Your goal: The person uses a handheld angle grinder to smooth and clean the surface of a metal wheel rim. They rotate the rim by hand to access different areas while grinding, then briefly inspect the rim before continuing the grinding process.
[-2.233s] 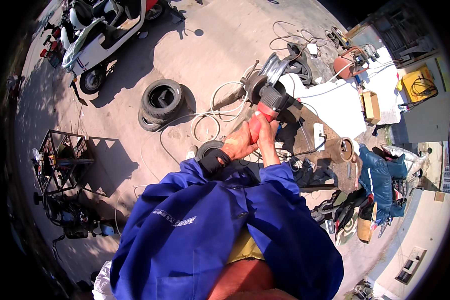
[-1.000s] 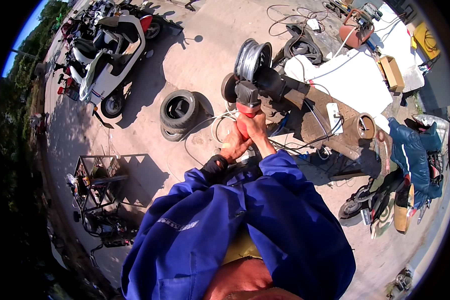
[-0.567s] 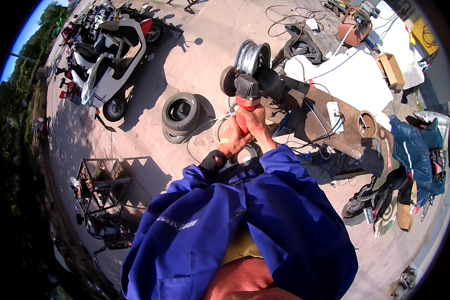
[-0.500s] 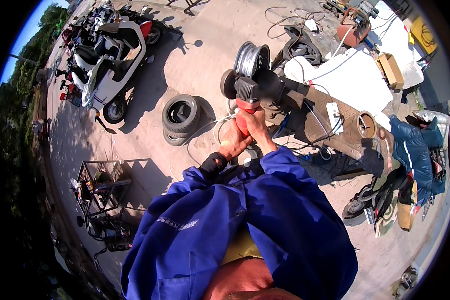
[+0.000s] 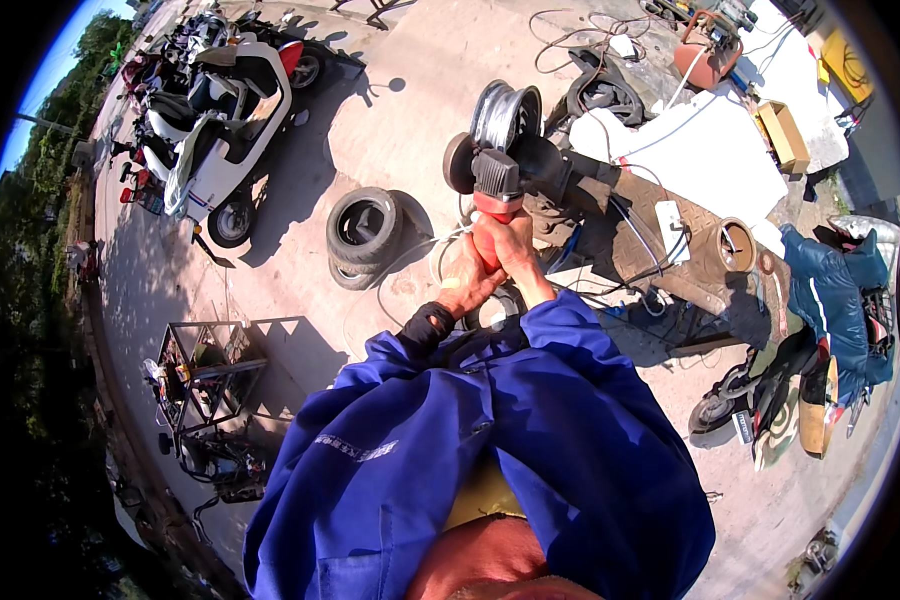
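Both my hands are wrapped round the red body of an angle grinder [image 5: 496,180], which points away from me. My left hand [image 5: 464,278] is closed on the rear part of the body, and my right hand [image 5: 510,243] grips it just behind the dark head. A round disc [image 5: 458,163] shows at the left of the head. Just beyond it stands a silver wheel rim [image 5: 507,115], by a dark cylindrical part [image 5: 542,158] at the end of the workbench [image 5: 660,220]. Whether the disc touches anything, I cannot tell.
Stacked tyres [image 5: 364,230] lie on the ground to the left, with a pale cable [image 5: 410,252] running past. Farther left are parked scooters [image 5: 232,130] and a metal frame rack [image 5: 205,375]. A tin can [image 5: 736,246] and white power strip [image 5: 672,230] rest on the bench.
The angle grinder has shifted very slightly, and my grip is the same. The surroundings have moved a little in the picture.
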Demonstrator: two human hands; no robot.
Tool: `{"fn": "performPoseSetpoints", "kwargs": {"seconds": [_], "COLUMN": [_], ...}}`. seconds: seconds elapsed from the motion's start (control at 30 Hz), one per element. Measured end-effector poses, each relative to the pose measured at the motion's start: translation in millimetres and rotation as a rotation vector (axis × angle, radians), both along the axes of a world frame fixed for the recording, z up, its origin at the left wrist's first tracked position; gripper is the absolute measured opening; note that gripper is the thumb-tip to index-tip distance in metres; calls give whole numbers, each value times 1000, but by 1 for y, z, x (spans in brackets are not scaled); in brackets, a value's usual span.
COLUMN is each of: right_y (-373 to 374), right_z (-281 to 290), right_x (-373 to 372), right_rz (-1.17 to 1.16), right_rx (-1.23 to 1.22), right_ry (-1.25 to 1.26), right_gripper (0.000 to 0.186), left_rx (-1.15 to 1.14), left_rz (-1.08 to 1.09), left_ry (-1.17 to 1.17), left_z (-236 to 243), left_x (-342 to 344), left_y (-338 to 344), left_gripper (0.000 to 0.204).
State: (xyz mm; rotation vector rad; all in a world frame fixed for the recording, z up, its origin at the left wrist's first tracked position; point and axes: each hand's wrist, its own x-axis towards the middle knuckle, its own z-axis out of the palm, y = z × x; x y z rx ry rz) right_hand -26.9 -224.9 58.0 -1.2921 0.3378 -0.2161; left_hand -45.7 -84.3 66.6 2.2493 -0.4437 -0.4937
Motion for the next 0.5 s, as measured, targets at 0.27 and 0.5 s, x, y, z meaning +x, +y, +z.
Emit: {"fn": "performPoseSetpoints", "kwargs": {"seconds": [0.27,0.5], "right_y": [9,7], "right_z": [-7,-3], "right_x": [-7,4], "right_rz": [-20,-30], "right_rx": [38,59], "right_ry": [6,-24], "right_gripper": [38,35], "left_rx": [6,20], "left_rz": [8,11], "left_ry": [4,4], "left_z": [-10,8], "left_x": [-6,3], "left_y": [8,6], "left_gripper": [83,83]}}
